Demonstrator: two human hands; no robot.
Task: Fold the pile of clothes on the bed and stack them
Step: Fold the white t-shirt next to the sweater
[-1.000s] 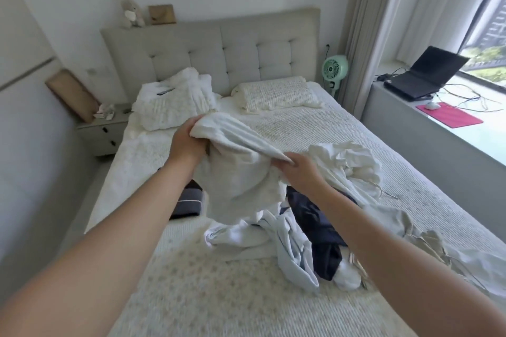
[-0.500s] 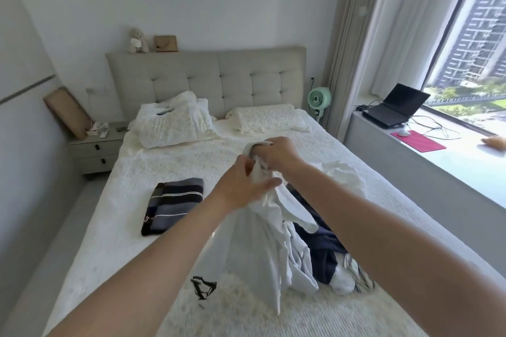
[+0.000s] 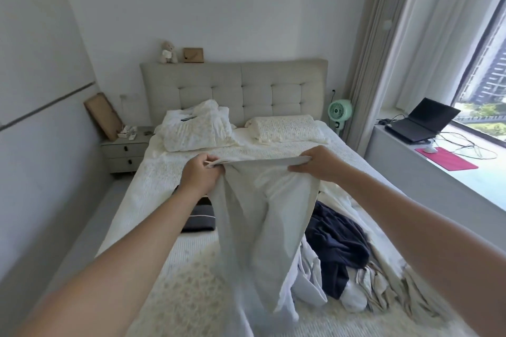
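Observation:
A pair of pale grey trousers point(image 3: 257, 216) hangs in the air above the bed point(image 3: 153, 180). My left hand point(image 3: 201, 172) grips one end of its waistband and my right hand point(image 3: 319, 161) grips the other end, so the band is stretched flat between them. The legs drop down over the bed's near part. To the right lies the unfolded pile: a dark navy garment point(image 3: 339, 243), a light blue-white shirt point(image 3: 309, 282) and beige clothes point(image 3: 399, 282). A folded dark striped garment point(image 3: 201, 217) lies on the bed's left side, partly hidden behind the trousers and my left forearm.
Two pillows point(image 3: 284, 128) and a crumpled white duvet point(image 3: 197, 128) lie by the headboard. A bedside table point(image 3: 126, 148) stands at the left, a green fan point(image 3: 339, 112) at the right. On the window ledge are a laptop point(image 3: 421, 123) and a pink mat point(image 3: 446, 159).
My hands, which were close together on the bunched garment, have moved apart and up, spreading the waistband so the trousers hang open. The camera has tilted upward.

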